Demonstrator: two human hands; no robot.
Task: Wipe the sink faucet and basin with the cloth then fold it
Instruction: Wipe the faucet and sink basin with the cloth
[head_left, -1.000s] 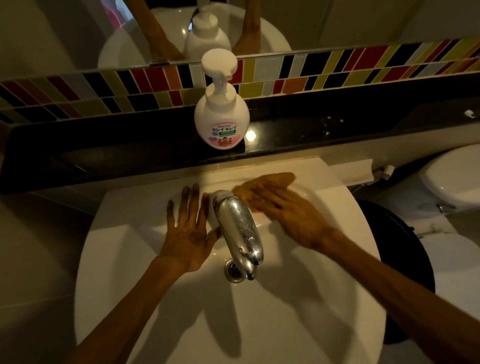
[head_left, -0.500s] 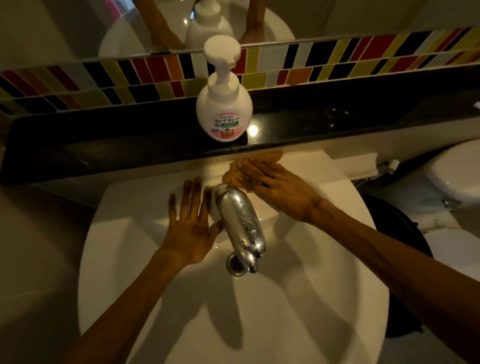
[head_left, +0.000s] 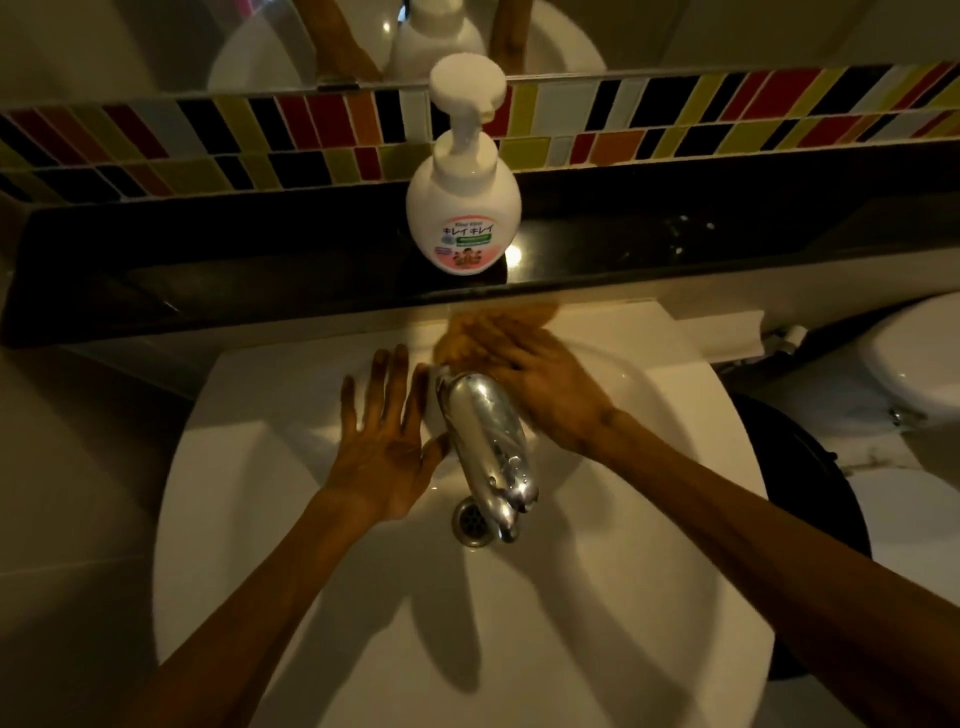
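A chrome faucet (head_left: 485, 447) juts out over the white basin (head_left: 597, 597), its spout above the drain (head_left: 472, 522). My right hand (head_left: 535, 379) lies flat on a tan cloth (head_left: 535, 315), pressing it onto the sink's back ledge just behind and right of the faucet base. Most of the cloth is hidden under my fingers and looks blurred. My left hand (head_left: 382, 447) rests flat on the basin rim left of the faucet, fingers spread, thumb near the faucet body, holding nothing.
A white pump soap bottle (head_left: 463, 208) stands on the black shelf (head_left: 208, 260) right behind the cloth. Coloured tiles and a mirror rise above it. A toilet (head_left: 914, 358) and a dark bin (head_left: 810, 499) sit to the right of the sink.
My right hand has slid the cloth from the right of the faucet back and leftward along the rear ledge. My left hand has stayed flat in place.
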